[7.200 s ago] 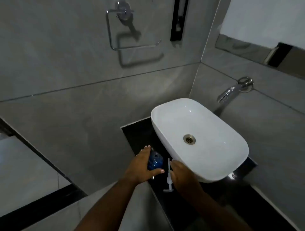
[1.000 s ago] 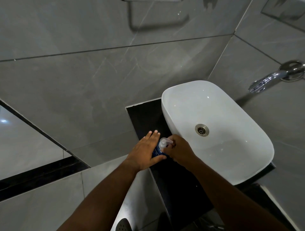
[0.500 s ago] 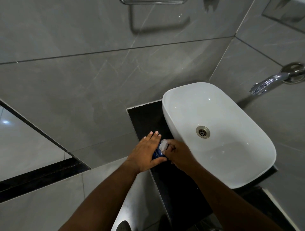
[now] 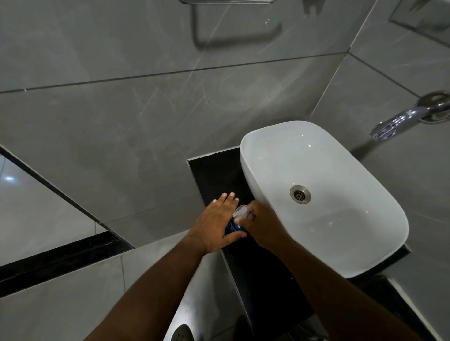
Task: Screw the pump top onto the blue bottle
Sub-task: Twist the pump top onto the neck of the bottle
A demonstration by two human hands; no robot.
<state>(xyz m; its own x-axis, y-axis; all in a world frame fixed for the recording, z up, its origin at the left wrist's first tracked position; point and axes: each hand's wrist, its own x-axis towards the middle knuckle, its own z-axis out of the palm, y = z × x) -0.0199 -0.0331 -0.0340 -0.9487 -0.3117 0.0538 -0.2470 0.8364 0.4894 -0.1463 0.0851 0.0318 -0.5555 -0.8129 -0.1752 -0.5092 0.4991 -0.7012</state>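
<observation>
The blue bottle [image 4: 231, 226] stands on the black counter [image 4: 214, 170] just left of the white basin, mostly hidden between my hands. My left hand [image 4: 216, 222] wraps its side, fingers stretched along the far side and thumb across the front. The clear pump top [image 4: 240, 210] sits on the bottle's neck, its nozzle pointing up and left. My right hand [image 4: 261, 225] is closed around the pump's collar from the right.
A white oval basin [image 4: 341, 243] with a metal drain [image 4: 300, 194] fills the counter's right part. A chrome wall tap [image 4: 399, 121] juts out above it. Grey tiled walls stand behind; a towel ring [image 4: 226, 2] hangs at the top edge.
Seven seconds ago the pump was held beside the bottle; now it sits on the neck. Over the last second my right hand has turned a little on the pump, and the nozzle has swung leftward.
</observation>
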